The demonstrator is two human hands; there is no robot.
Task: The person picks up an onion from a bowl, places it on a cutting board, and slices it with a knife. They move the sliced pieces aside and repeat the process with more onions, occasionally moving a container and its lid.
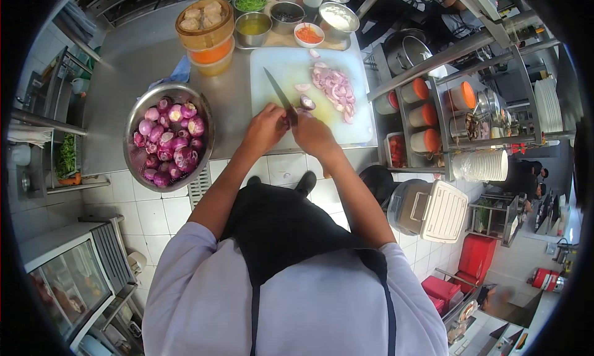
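At the near edge of a white cutting board (272, 71), my right hand (314, 135) is closed round the hidden handle of a kitchen knife (279, 88). Its blade points away and to the left. My left hand (267, 128) is curled close beside the blade's base; whatever its fingers hold is hidden. A cut onion piece (306, 102) lies just beyond my right hand. Farther right on the board spreads a pile of sliced purple onion (334, 90), with a few loose slices nearby. Left of the board, a metal colander (132, 155) holds many peeled purple onions (164, 136).
A bamboo steamer (204, 37) with dumplings stands on stacked tubs behind the colander. Metal bowls of chopped greens (250, 2), yellow liquid (253, 26) and white filling (337, 17) line the back, beside shredded carrot (308, 34). Orange-lidded containers (426, 114) fill a rack at right.
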